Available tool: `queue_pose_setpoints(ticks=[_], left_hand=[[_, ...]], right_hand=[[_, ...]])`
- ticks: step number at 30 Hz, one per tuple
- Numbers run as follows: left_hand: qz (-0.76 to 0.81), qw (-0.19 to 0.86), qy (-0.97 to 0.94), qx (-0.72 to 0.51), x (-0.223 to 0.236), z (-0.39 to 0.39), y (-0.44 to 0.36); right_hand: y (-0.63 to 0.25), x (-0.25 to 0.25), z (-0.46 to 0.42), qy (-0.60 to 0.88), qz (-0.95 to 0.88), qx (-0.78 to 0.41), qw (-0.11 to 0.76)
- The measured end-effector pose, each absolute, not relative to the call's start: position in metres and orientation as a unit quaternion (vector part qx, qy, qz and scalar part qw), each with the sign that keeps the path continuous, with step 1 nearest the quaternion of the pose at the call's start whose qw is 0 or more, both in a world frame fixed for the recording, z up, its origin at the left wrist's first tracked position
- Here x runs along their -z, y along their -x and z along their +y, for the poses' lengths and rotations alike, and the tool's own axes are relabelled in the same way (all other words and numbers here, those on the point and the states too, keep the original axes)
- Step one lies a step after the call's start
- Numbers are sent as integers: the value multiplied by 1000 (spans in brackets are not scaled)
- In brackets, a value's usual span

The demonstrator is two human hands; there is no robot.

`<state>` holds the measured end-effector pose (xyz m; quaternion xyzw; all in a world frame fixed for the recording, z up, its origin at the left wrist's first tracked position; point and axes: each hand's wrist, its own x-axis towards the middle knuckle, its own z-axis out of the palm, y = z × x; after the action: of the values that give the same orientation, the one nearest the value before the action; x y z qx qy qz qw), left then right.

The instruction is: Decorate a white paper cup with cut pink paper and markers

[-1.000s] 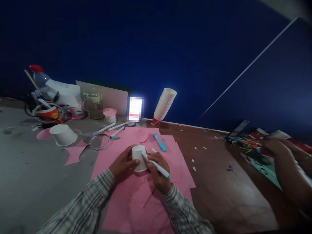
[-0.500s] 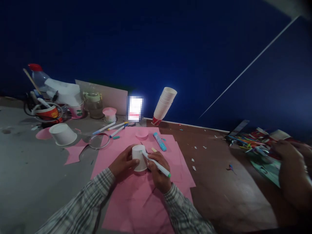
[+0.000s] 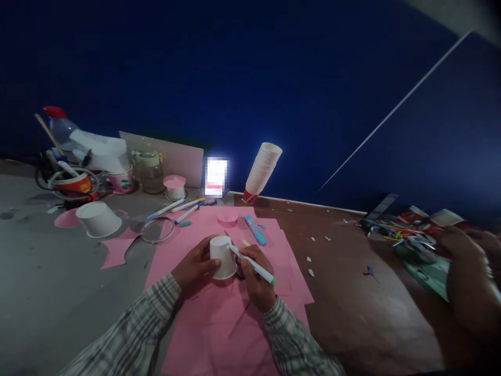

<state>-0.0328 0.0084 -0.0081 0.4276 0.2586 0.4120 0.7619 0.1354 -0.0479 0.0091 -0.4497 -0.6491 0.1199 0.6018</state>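
Note:
An upside-down white paper cup [image 3: 221, 259] is held by my left hand [image 3: 198, 263], whose thumb and fingers wrap round its left side. In my right hand [image 3: 255, 277] is a white marker pen [image 3: 256, 267] with a green end, gripped like a pencil. Its tip is at the upper right of the cup's side. Beneath both hands lie pink paper sheets [image 3: 219, 334]. Just beyond the cup are a curled pink paper piece [image 3: 227, 218] and a light-blue tube [image 3: 255, 230], perhaps a glue stick.
A tilted stack of paper cups [image 3: 262, 169] leans at the back wall. Several markers [image 3: 188, 213], a ring [image 3: 157, 230], a white tub [image 3: 98, 219] and a glass jar [image 3: 148, 171] sit left. At right, another person's arm [image 3: 467, 277] reaches among coloured strips [image 3: 399, 230].
The cup has shifted slightly left and the marker tip has moved a little on its side. My hands keep their holds. The view has shifted slightly.

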Motion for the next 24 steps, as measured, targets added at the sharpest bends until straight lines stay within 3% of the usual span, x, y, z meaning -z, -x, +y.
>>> queue_pose_setpoints(ticks=[24], left_hand=[[268, 765, -413, -415, 10, 7, 34]], right_hand=[[-138, -1, -47, 478, -612, -179, 604]])
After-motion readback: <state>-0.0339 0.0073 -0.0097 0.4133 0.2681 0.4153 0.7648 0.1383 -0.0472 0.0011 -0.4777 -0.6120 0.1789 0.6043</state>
